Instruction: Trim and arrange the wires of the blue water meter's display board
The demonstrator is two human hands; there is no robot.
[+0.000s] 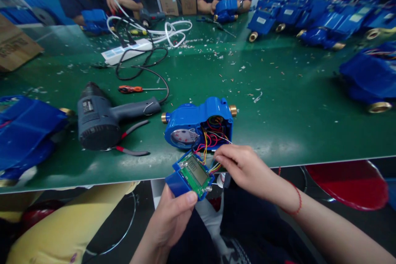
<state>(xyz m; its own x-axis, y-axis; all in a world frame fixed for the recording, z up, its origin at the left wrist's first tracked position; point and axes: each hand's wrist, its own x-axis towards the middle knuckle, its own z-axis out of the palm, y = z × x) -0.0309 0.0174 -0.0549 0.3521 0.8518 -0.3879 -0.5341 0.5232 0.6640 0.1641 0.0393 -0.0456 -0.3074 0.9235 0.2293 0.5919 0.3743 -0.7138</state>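
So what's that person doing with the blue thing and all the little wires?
A person has an opened blue water meter lying on the green table. Their left hand holds the meter's lid with a green circuit board and small screen. Their right hand pinches the coloured wires that join the board to the meter. A heat gun and a screwdriver lie nearby, and other people across the table handle similar blue meters.

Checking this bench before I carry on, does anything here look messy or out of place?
Yes. Small pale scraps litter the green table, and white and black cables lie tangled by the power strip. The open blue meter has loose wires spilling out.
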